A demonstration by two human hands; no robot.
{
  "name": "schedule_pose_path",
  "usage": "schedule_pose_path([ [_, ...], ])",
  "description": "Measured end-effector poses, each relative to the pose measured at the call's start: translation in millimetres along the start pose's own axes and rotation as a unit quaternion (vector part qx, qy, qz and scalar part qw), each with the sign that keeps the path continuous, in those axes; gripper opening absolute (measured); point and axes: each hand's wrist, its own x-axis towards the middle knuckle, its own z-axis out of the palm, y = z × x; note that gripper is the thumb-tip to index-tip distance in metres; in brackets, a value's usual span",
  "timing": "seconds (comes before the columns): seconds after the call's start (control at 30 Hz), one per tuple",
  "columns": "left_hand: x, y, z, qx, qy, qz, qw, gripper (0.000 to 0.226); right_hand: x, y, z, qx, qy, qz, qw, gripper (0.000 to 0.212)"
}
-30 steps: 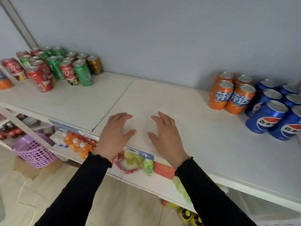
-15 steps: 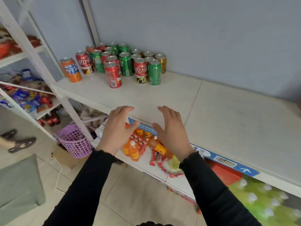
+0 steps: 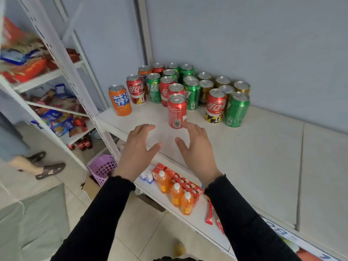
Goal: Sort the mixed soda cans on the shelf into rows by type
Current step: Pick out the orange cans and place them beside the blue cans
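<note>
Head view: gaze has swung from the sorted cans to the mixed cluster (image 3: 188, 89) at 12 o'clock on the shelf (image 3: 263, 147); left hand (image 3: 136, 150) and right hand (image 3: 196, 149) both spread wide, holding nothing. Nearest red can (image 3: 177, 111), just beyond the right fingertips, is judged next for sorting.

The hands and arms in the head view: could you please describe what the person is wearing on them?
Both arms wear long black sleeves with slightly frilled cuffs at the wrists. The left hand and right hand are bare: no gloves, and no rings or watch visible.
</note>
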Motion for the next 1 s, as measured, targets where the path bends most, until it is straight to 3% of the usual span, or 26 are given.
schedule_pose_path([
  [0.23,64,-56,-23,-0.006,0.08,-0.012,0.997,0.073,56,-18,44,0.011,0.021,-0.036,0.999,0.036],
  [0.5,138,-122,-30,-0.119,0.107,-0.069,0.985,0.112,74,-37,76,0.018,0.064,0.002,0.998,0.03],
  [0.6,157,-137,-31,-0.192,0.067,-0.097,0.974,0.105,76,-46,80,0.025,0.102,0.018,0.994,0.026],
  [0.73,167,-142,-29,-0.171,0.061,-0.075,0.981,0.076,75,-53,82,0.018,0.151,0.028,0.988,0.021],
  [1.0,154,-109,-22,-0.231,-0.002,0.015,0.973,0.075,70,-55,76,0.02,0.203,0.053,0.977,0.016],
])
